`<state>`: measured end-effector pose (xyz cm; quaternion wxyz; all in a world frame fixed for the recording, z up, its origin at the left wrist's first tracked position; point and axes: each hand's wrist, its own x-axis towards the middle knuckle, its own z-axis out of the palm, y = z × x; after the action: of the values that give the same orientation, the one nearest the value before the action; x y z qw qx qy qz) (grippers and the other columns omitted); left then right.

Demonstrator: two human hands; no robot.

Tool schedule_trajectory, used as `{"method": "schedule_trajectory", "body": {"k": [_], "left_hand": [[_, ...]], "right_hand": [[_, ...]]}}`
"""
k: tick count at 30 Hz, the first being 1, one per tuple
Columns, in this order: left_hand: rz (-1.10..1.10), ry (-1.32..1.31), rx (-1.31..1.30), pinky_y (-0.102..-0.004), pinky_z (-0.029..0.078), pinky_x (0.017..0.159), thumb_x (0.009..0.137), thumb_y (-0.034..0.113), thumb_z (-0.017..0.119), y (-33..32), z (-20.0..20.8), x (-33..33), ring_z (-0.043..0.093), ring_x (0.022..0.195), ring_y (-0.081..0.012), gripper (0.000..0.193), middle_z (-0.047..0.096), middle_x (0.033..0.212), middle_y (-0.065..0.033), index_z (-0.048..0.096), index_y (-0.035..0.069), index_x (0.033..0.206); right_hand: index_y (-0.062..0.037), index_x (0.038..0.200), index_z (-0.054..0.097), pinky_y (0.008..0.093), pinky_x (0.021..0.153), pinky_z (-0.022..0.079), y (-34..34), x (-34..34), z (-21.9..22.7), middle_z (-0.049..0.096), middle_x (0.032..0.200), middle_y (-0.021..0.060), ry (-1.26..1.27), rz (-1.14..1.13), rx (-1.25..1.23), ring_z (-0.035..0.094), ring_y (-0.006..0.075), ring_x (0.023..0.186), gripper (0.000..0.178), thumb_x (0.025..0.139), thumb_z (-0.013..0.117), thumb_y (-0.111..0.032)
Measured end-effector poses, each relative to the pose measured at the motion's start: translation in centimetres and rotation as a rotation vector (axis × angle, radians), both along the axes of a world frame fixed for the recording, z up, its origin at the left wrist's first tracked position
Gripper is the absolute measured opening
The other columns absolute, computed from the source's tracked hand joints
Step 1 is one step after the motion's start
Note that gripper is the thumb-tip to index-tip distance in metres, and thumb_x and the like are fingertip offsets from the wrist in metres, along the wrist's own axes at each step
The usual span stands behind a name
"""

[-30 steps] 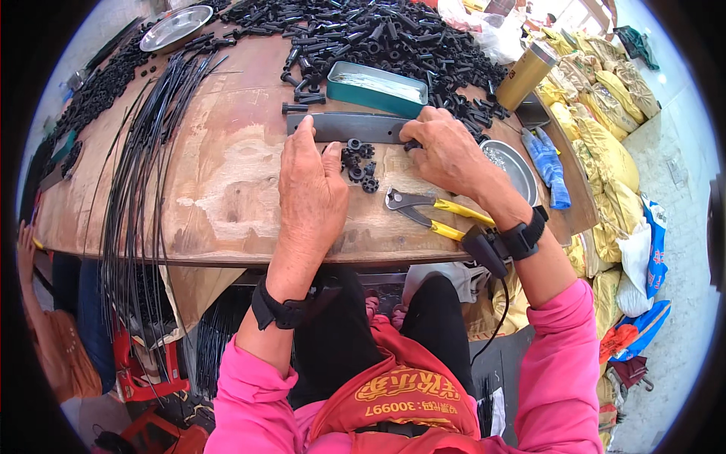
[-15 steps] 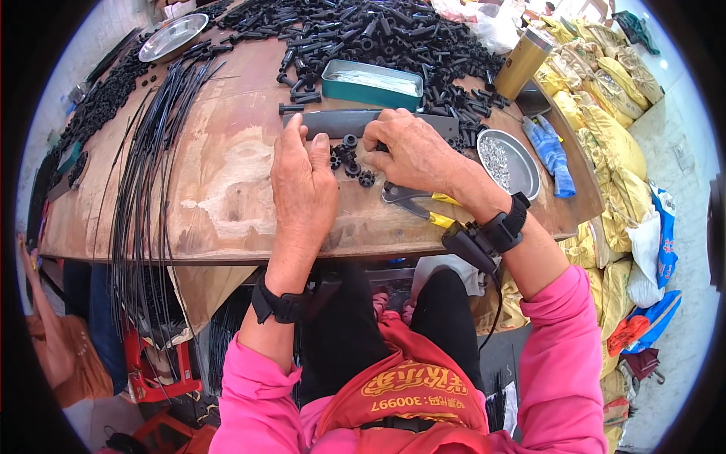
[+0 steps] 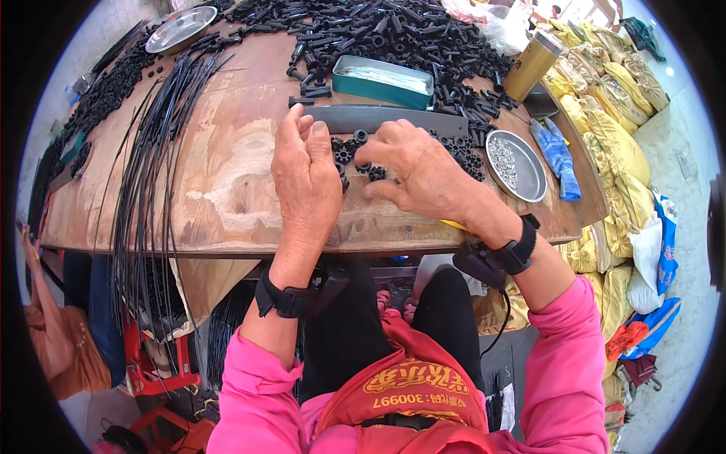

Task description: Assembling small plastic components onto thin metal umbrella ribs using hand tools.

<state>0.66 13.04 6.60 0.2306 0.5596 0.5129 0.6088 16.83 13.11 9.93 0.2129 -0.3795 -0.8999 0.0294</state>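
My left hand point(image 3: 306, 178) stands on edge over the table, fingers stretched upward and thumb a little apart; its palm side is partly hidden. To its right, my right hand point(image 3: 431, 174) reaches over small black ribbed plastic pieces point(image 3: 344, 151), with thumb and forefinger spread around a few of them. Nothing shows gripped in either hand. Behind both lies a long flat dark grey bar point(image 3: 393, 121). A yellow-handled pair of pliers point(image 3: 454, 225) is mostly hidden under my right forearm.
A teal tin point(image 3: 382, 92) of thin pale strips stands before a heap of black bolt-like parts point(image 3: 363, 34). At right are a metal dish point(image 3: 535, 178) of small silvery bits, a blue cloth point(image 3: 557, 155) and a gold flask point(image 3: 533, 64). Long black strands point(image 3: 147, 166) hang over the left edge.
My right hand has moved slightly right and down, its thumb and forefinger now wider apart. The pliers have become mostly covered by my forearm. The view has shifted slightly.
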Motion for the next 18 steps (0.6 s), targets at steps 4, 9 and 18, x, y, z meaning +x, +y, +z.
{"method": "schedule_trajectory", "body": {"k": [4,9,18], "left_hand": [[0.003,0.067,0.028,-0.0393,0.046,0.087,0.095,0.018,0.047,0.3,-0.4,0.0,0.058,0.104,-0.0334,0.037,0.057,0.11,-0.026,0.045,-0.007,0.123],[0.007,0.064,0.017,-0.0392,0.046,0.088,0.095,0.017,0.048,0.2,-0.4,-0.1,0.058,0.105,-0.0335,0.037,0.057,0.111,-0.0256,0.046,-0.007,0.122],[0.0,0.034,-0.022,-0.0356,0.042,0.093,0.098,0.028,0.044,-0.1,0.1,0.1,0.056,0.108,-0.0298,0.043,0.057,0.116,-0.0244,0.049,-0.006,0.123]], "right_hand": [[-0.0091,0.094,0.066,0.0415,0.077,0.045,0.2,-0.2,-0.5,0.056,0.088,0.0125,-0.067,-0.013,0.003,0.055,0.0306,0.09,0.027,0.071,0.072,-0.022],[-0.0086,0.091,0.067,0.0424,0.077,0.046,0.4,0.9,-0.1,0.056,0.086,0.015,-0.065,-0.069,-0.025,0.055,0.0331,0.088,0.02,0.074,0.069,-0.02],[-0.0026,0.092,0.066,0.0438,0.08,0.046,1.3,1.1,0.2,0.055,0.092,0.0187,0.008,-0.282,0.032,0.052,0.0348,0.094,0.028,0.073,0.07,-0.023]]}}
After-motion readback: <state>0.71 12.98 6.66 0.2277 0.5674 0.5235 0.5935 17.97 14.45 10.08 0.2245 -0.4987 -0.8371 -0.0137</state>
